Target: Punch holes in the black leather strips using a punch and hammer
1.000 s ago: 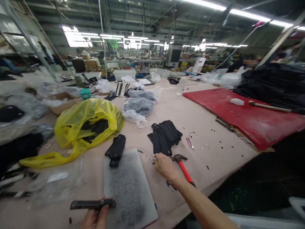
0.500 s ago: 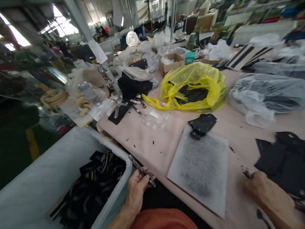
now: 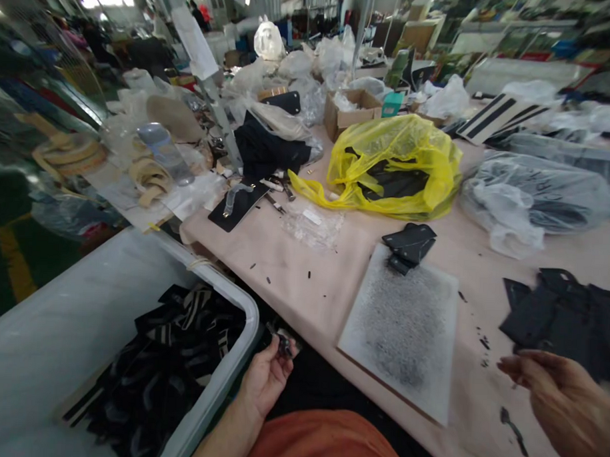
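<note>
My left hand [image 3: 267,380] is low, beside the rim of a white bin [image 3: 235,299], fingers curled round a small dark piece [image 3: 283,342]. The bin holds black and striped pieces [image 3: 175,344]. My right hand [image 3: 559,394] hovers above the table's right side, blurred, its fingers loosely bent and apart with nothing in them. It is nearest a pile of flat black pieces [image 3: 562,317]. A grey-speckled white board [image 3: 402,325] lies between my hands, with a few black pieces [image 3: 409,244] at its far edge.
A yellow plastic bag [image 3: 397,168] with black pieces lies behind the board. Clear bags [image 3: 536,196] lie at the right. A cardboard box [image 3: 349,110], tape rolls [image 3: 72,157] and clutter crowd the far left. Small black scraps dot the pink tabletop [image 3: 294,255].
The view swung left and down to the bin. My left hand carried the dark piece off the table to the bin's edge. My right hand lifted off the table near the hammer.
</note>
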Demonstrator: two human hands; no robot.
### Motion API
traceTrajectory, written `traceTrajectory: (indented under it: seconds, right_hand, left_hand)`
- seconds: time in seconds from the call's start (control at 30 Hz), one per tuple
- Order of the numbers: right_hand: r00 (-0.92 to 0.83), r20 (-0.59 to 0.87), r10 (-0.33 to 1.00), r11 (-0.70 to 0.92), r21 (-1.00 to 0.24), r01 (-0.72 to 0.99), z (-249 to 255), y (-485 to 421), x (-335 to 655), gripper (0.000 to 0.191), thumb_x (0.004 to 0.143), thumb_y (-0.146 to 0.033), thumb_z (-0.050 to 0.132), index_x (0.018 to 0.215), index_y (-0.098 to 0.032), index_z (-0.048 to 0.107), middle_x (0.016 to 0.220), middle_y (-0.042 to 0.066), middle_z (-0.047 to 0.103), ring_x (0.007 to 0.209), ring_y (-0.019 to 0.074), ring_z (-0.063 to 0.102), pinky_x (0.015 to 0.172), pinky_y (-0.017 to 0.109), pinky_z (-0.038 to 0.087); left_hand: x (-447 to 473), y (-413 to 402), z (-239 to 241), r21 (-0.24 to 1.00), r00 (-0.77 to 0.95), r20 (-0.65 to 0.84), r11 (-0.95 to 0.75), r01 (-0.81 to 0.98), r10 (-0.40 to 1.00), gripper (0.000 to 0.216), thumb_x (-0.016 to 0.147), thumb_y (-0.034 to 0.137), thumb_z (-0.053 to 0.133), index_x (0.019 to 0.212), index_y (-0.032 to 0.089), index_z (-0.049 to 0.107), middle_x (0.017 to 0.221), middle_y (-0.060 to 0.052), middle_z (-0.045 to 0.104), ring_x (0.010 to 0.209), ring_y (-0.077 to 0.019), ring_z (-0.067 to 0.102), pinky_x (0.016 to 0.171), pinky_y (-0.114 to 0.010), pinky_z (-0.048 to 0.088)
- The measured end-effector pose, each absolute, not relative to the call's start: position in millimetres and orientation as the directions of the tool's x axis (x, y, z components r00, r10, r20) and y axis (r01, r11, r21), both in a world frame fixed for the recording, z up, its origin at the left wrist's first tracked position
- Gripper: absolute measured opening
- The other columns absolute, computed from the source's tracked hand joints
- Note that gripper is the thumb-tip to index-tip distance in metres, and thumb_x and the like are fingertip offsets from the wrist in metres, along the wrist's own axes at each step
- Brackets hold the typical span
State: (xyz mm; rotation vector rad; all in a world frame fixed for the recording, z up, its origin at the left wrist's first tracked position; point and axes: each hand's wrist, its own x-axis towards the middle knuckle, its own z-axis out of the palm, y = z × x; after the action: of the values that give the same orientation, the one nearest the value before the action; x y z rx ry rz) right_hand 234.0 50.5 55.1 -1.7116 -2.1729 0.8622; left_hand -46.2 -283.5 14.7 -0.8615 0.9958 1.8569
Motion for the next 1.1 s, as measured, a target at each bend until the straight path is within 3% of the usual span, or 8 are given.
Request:
traceTrajectory:
  seconds: [0.1, 0.2, 0.3, 0.47, 0.57, 0.7, 0.83, 1.1]
  right_hand:
    - [-0.201, -0.170, 0.965, 0.005, -0.752, 0.659, 92, 2, 186, 0.040, 0.086, -0.058, 0.048, 0.116, -0.032, 0.052, 0.080, 0.012, 0.065, 0.067, 0.0264, 0.066, 0.063, 0.044, 0.051]
    - [-0.418, -0.279, 0.865, -0.028, -0.857, 0.515, 103, -53, 140, 0.064, 0.080, -0.060, 0.059, 0.136, -0.031, 0.043, 0.065, 0.002, 0.060, 0.043, 0.0190, 0.050, 0.041, 0.034, 0.043]
    - [-0.644, -0.425, 0.637, -0.236, -0.902, 0.362, 102, -107, 103, 0.040, 0.083, -0.056, 0.062, 0.109, -0.025, 0.060, 0.056, -0.004, 0.051, 0.041, 0.0122, 0.044, 0.039, 0.024, 0.035]
    - [-0.861, -0.477, 0.177, -0.774, -0.608, 0.177, 110, -156, 52, 0.038, 0.075, -0.044, 0.068, 0.103, -0.018, 0.067, 0.074, 0.001, 0.056, 0.051, 0.0095, 0.048, 0.050, 0.024, 0.041]
    - [-0.867, -0.463, 0.184, -0.854, -0.512, 0.092, 108, -168, 31, 0.046, 0.067, -0.036, 0.075, 0.110, -0.019, 0.068, 0.085, 0.002, 0.057, 0.060, 0.0108, 0.051, 0.057, 0.027, 0.047]
    - [-0.782, -0.481, 0.397, -0.715, -0.696, 0.066, 82, -183, 18, 0.033, 0.087, -0.048, 0.061, 0.102, -0.020, 0.070, 0.066, -0.002, 0.052, 0.050, 0.0091, 0.045, 0.050, 0.024, 0.041]
    - [-0.759, -0.290, 0.583, -0.256, -0.952, 0.167, 59, -191, 13, 0.035, 0.096, -0.047, 0.049, 0.099, -0.020, 0.071, 0.062, -0.002, 0.054, 0.058, 0.0123, 0.052, 0.059, 0.025, 0.045]
    - [-0.821, -0.010, 0.571, 0.168, -0.977, 0.128, 55, -190, 0, 0.019, 0.098, -0.031, 0.048, 0.098, -0.022, 0.065, 0.065, -0.001, 0.062, 0.058, 0.0134, 0.061, 0.054, 0.022, 0.050]
  left_hand:
    - [-53, -284, 9, 0.222, -0.394, -0.847, -0.434, -0.873, 0.358, 0.017, 0.097, 0.014, 0.048, 0.089, 0.009, 0.062, 0.081, -0.010, 0.073, 0.064, -0.0142, 0.072, 0.050, -0.020, 0.057]
    - [-56, -287, 3, 0.183, -0.387, -0.849, -0.488, -0.853, 0.358, 0.019, 0.098, 0.016, 0.047, 0.088, 0.009, 0.062, 0.083, -0.012, 0.073, 0.065, -0.0145, 0.072, 0.050, -0.019, 0.057]
    - [-58, -290, -1, 0.151, -0.378, -0.853, -0.521, -0.840, 0.361, 0.020, 0.098, 0.017, 0.047, 0.089, 0.009, 0.063, 0.085, -0.012, 0.073, 0.064, -0.0140, 0.072, 0.050, -0.019, 0.057]
    - [-64, -293, -4, 0.100, -0.384, -0.837, -0.581, -0.808, 0.390, 0.020, 0.098, 0.017, 0.047, 0.089, 0.009, 0.064, 0.087, -0.013, 0.074, 0.065, -0.0143, 0.072, 0.052, -0.020, 0.059]
    - [-70, -292, -2, 0.076, -0.373, -0.841, -0.598, -0.798, 0.391, 0.021, 0.098, 0.016, 0.047, 0.088, 0.009, 0.064, 0.087, -0.013, 0.075, 0.066, -0.0146, 0.073, 0.052, -0.019, 0.058]
    - [-74, -288, 3, 0.054, -0.346, -0.852, -0.592, -0.804, 0.393, 0.023, 0.098, 0.016, 0.046, 0.087, 0.008, 0.064, 0.085, -0.013, 0.074, 0.064, -0.0143, 0.072, 0.051, -0.020, 0.058]
    - [-75, -286, 4, 0.058, -0.340, -0.857, -0.584, -0.810, 0.386, 0.023, 0.098, 0.017, 0.048, 0.083, 0.008, 0.063, 0.080, -0.012, 0.073, 0.063, -0.0148, 0.071, 0.052, -0.021, 0.059]
    - [-79, -288, 4, 0.054, -0.346, -0.846, -0.580, -0.813, 0.405, 0.022, 0.096, 0.018, 0.051, 0.080, 0.010, 0.064, 0.079, -0.010, 0.073, 0.064, -0.0147, 0.071, 0.054, -0.021, 0.059]
